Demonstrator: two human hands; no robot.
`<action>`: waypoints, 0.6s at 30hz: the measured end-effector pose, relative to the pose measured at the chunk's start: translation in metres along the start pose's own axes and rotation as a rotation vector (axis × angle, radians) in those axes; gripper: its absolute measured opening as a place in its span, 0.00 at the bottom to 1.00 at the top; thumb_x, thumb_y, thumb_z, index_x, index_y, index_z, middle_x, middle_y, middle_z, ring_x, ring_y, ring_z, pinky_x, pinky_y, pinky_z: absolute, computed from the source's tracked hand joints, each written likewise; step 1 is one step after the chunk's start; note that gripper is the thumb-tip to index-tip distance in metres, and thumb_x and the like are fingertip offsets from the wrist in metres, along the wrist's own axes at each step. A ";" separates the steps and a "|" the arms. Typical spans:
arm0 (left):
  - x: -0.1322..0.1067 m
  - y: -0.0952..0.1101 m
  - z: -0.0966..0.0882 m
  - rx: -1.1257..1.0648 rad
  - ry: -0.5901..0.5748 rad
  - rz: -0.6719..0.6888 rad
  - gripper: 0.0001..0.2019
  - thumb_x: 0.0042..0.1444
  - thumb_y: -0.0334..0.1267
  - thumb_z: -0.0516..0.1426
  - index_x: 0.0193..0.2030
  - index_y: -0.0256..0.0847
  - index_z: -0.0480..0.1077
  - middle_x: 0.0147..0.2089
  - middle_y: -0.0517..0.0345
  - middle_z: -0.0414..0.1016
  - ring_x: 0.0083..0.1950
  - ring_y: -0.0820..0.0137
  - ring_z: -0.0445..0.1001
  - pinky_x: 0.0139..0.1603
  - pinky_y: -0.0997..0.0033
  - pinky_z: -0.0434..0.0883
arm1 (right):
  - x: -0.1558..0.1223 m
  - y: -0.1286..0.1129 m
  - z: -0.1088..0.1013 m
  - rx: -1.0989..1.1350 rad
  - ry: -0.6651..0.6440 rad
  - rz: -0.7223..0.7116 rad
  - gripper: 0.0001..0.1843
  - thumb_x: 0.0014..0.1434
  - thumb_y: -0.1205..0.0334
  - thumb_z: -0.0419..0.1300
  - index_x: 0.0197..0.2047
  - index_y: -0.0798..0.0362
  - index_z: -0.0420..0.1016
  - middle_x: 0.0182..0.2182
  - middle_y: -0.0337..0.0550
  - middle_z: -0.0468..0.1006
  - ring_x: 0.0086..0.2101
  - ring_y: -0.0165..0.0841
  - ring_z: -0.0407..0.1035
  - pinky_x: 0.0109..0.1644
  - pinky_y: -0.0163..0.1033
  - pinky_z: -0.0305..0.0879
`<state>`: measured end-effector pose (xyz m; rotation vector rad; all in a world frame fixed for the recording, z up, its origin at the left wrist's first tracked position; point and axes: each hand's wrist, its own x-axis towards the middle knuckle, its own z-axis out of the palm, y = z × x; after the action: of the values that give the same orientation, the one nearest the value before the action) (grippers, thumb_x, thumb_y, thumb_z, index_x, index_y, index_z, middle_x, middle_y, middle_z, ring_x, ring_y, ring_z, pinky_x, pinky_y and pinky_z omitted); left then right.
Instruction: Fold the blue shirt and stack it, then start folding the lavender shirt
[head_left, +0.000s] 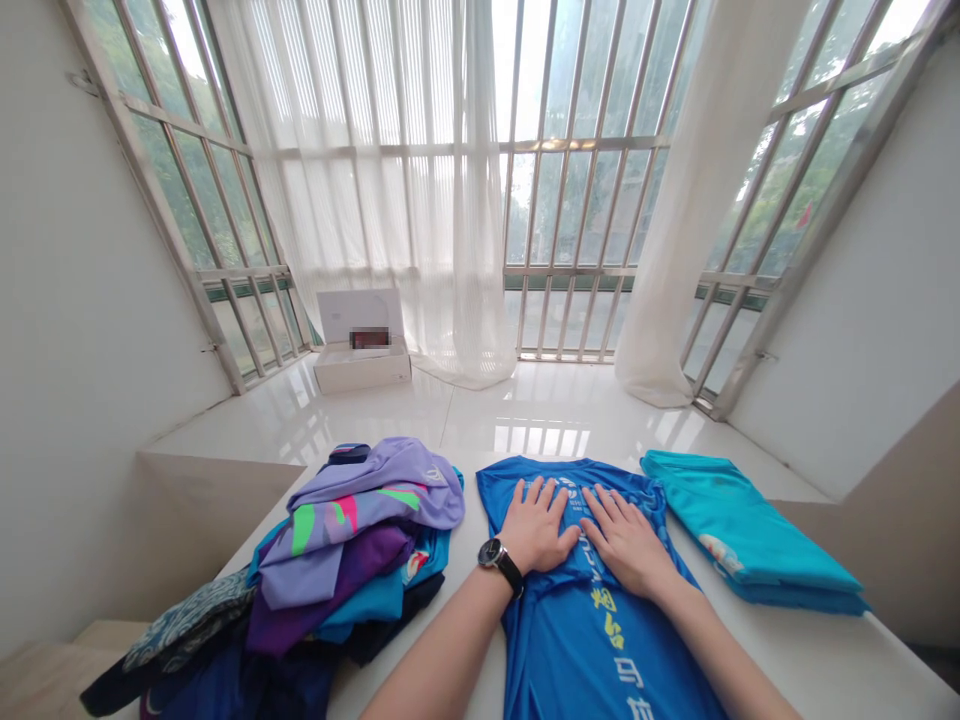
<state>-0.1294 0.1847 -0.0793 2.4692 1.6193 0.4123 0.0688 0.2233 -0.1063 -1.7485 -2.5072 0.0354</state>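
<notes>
Head view. A blue T-shirt (592,620) is laid flat on the white worktop (825,670), directly in front of the person. Its long axis runs away from the person, with the collar end farthest off and the printed lettering running down toward the near edge. Both hands are placed on the upper chest of the garment, side by side and almost touching. The left hand (536,525) is spread flat, fingers extended toward the collar, palm down on the cloth; nothing is gripped. A black wristwatch (496,556) is worn on that wrist. The right hand (626,535) is likewise flat and open, fingers splayed, pressed on the fabric with nothing held. Neither hand is nearer the collar to any marked degree.

To the left of the shirt, close beside it, a loose heap of mixed garments (337,560) is noted, purple and teal pieces uppermost. To the right, slightly apart, a folded turquoise stack (750,535) is recorded.

Containers: one white box (361,345) stands on the window ledge beyond, lid raised. Its contents cannot be made out.
</notes>
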 end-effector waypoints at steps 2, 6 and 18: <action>-0.001 -0.001 0.000 0.001 0.012 0.007 0.35 0.67 0.59 0.36 0.73 0.40 0.51 0.75 0.48 0.49 0.75 0.54 0.44 0.73 0.43 0.43 | 0.000 0.000 0.000 0.001 0.003 -0.002 0.34 0.67 0.43 0.41 0.72 0.47 0.52 0.72 0.44 0.51 0.70 0.45 0.45 0.71 0.56 0.45; 0.000 0.002 -0.002 0.000 0.016 0.008 0.34 0.68 0.59 0.36 0.73 0.40 0.51 0.75 0.47 0.50 0.75 0.55 0.45 0.73 0.43 0.44 | 0.000 0.001 0.001 0.010 0.005 -0.007 0.34 0.67 0.43 0.41 0.72 0.47 0.51 0.72 0.44 0.51 0.70 0.45 0.45 0.71 0.56 0.45; -0.202 0.060 -0.067 -0.376 0.125 -0.189 0.25 0.65 0.51 0.50 0.66 0.48 0.63 0.68 0.49 0.64 0.65 0.59 0.65 0.66 0.59 0.64 | -0.036 -0.033 -0.056 0.463 0.359 -0.084 0.29 0.62 0.47 0.50 0.60 0.54 0.69 0.64 0.57 0.66 0.64 0.49 0.57 0.68 0.57 0.54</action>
<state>-0.1736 -0.0256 -0.0275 2.0324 1.6251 0.7763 0.0551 0.1762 -0.0502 -1.3293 -2.0995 0.2510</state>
